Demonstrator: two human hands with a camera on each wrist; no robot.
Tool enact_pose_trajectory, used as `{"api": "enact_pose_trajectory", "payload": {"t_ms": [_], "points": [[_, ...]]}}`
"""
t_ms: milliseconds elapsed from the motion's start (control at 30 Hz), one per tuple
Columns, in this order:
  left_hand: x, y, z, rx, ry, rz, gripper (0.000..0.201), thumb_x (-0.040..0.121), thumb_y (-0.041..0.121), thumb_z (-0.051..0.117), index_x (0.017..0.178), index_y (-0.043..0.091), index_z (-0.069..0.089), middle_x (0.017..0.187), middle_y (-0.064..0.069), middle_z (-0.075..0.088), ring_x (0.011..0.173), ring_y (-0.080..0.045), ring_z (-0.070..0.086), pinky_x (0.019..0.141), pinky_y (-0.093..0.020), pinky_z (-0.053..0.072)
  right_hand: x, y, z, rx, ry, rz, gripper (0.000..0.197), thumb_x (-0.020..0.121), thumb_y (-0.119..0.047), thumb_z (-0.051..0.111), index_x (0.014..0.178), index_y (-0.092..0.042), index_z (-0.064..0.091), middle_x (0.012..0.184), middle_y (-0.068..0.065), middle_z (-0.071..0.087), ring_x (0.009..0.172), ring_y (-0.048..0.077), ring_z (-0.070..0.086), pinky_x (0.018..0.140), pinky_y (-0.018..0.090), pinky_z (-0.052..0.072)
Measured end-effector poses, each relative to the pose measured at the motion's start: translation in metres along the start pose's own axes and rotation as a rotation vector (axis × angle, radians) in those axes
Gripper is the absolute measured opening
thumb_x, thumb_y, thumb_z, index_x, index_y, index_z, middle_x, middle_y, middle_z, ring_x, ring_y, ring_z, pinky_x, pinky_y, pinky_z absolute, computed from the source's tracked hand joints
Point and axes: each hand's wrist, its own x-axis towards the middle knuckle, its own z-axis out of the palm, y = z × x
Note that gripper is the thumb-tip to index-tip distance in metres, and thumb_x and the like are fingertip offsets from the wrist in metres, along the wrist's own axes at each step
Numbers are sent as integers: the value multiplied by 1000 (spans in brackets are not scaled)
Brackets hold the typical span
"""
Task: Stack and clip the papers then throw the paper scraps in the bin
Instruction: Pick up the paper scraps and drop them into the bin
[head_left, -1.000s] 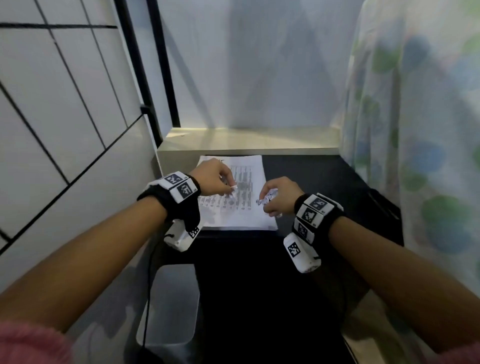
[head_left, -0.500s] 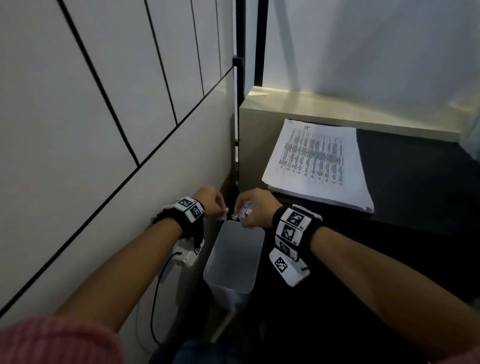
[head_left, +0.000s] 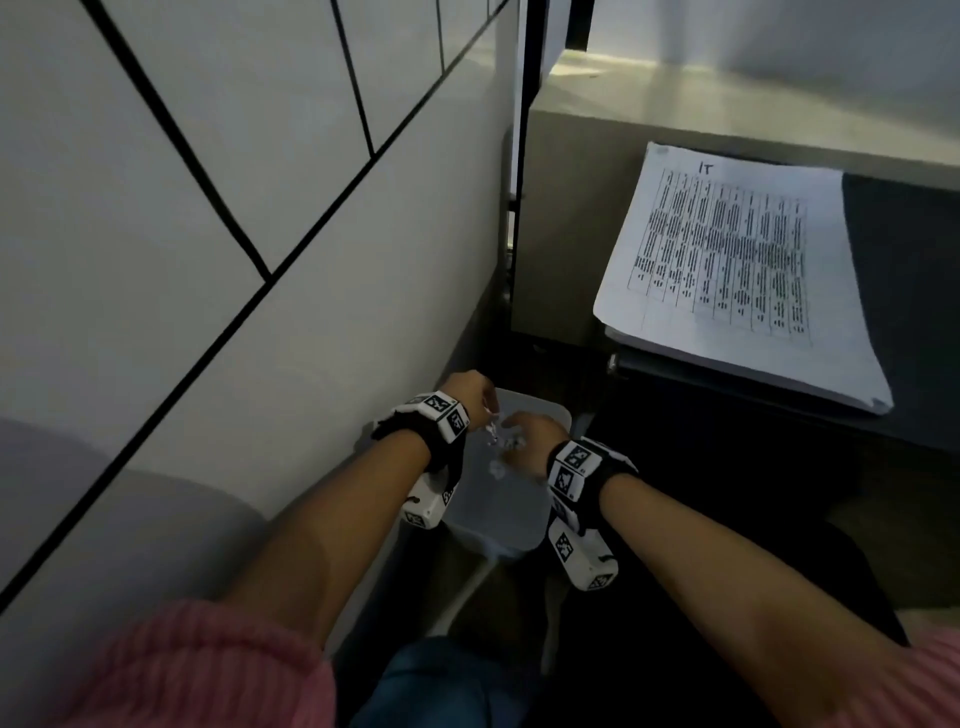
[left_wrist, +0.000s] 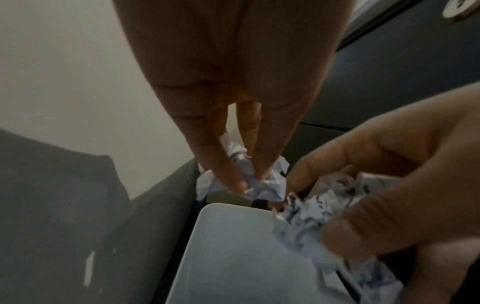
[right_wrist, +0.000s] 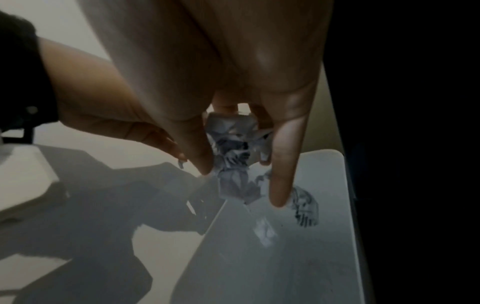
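Both hands hover over the open grey bin (head_left: 519, 525) on the floor by the wall. My left hand (head_left: 483, 410) pinches a crumpled white paper scrap (left_wrist: 262, 187) between its fingertips (left_wrist: 233, 183), above the bin's far rim (left_wrist: 233, 207). My right hand (head_left: 511, 441) has its thumb and fingers round a crumpled printed scrap (right_wrist: 233, 148) over the bin (right_wrist: 298, 267). Smaller scraps (right_wrist: 305, 207) show loose below that hand, inside the bin's mouth. The stack of printed papers (head_left: 737, 270) lies squared on the black table (head_left: 914, 291).
A white wall (head_left: 208, 260) with black lines runs close along the left of the bin. A beige ledge (head_left: 675, 104) sits behind the table. The table's dark side (head_left: 727, 441) stands right of the bin, and my knees (head_left: 441, 686) are below.
Both hands have left the table with scraps and come down left over the bin. My view has swung down to it. Some small scraps now show loose below the right hand.
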Motion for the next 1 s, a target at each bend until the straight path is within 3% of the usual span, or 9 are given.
{"api": "enact_pose_trajectory", "payload": {"t_ms": [167, 267, 433, 533, 600, 667, 733, 867, 1000], "points": [[13, -5, 12, 23, -66, -29, 28, 79, 13, 71, 106, 9, 72, 116, -12, 69, 110, -26, 64, 91, -26, 48, 10, 16, 1, 37, 73, 26, 55, 83, -24, 63, 134, -15, 45, 136, 16, 47, 120, 32, 52, 93, 31, 45], [17, -5, 20, -5, -88, -38, 27, 78, 8, 69, 105, 10, 71, 117, -11, 69, 109, -25, 64, 87, -24, 49, 11, 20, 0, 152, 53, 48, 45, 91, -21, 55, 134, -12, 46, 137, 14, 47, 120, 30, 53, 81, 28, 45], [17, 2, 25, -1, -113, -15, 32, 87, 4, 55, 115, 11, 68, 124, -11, 65, 114, -27, 61, 93, -28, 49, 11, 23, 0, 167, 48, 28, 39, 94, -17, 44, 133, -13, 47, 133, 15, 54, 117, 31, 55, 92, 32, 45], [15, 3, 21, 4, -114, 15, 33, 88, 5, 52, 116, 13, 68, 127, -11, 64, 117, -25, 59, 98, -28, 46, 13, 27, 3, 197, 42, 12, 39, 94, -13, 41, 133, -15, 49, 128, 15, 56, 103, 28, 57, 76, 27, 44], [13, 4, 18, -4, -106, 12, 33, 89, 7, 51, 117, 14, 67, 128, -10, 63, 118, -25, 58, 99, -28, 45, 10, 26, 2, 252, 36, -9, 37, 95, -10, 40, 129, -13, 52, 113, 16, 57, 89, 24, 52, 64, 23, 42], [12, 3, 15, -1, -107, 4, 34, 89, 8, 50, 119, 15, 66, 131, -10, 61, 121, -26, 56, 101, -28, 43, 7, 26, 1, 289, 20, -30, 35, 95, -7, 40, 127, -9, 55, 108, 14, 54, 89, 24, 51, 72, 28, 47], [11, 3, 13, 29, -112, 12, 37, 89, 9, 53, 124, 14, 62, 133, -11, 58, 123, -26, 55, 102, -28, 42, -3, 26, -4, 267, 16, -50, 36, 94, -6, 40, 127, -10, 55, 118, 18, 57, 97, 29, 56, 87, 35, 48], [6, 3, 13, 111, -78, 3, 51, 86, 15, 58, 136, 11, 48, 135, -16, 54, 123, -28, 54, 99, -28, 42, -39, 25, -28, 134, -65, -106, 44, 94, -9, 43, 137, -17, 46, 137, 15, 51, 121, 31, 53, 93, 31, 47], [-8, 16, 0, 121, -16, 44, 55, 85, 14, 61, 137, 5, 44, 140, -16, 51, 127, -27, 51, 102, -29, 40, -78, 26, -50, 125, -31, -186, 38, 93, -6, 47, 130, -7, 55, 133, 16, 56, 123, 31, 52, 94, 24, 45]]}}
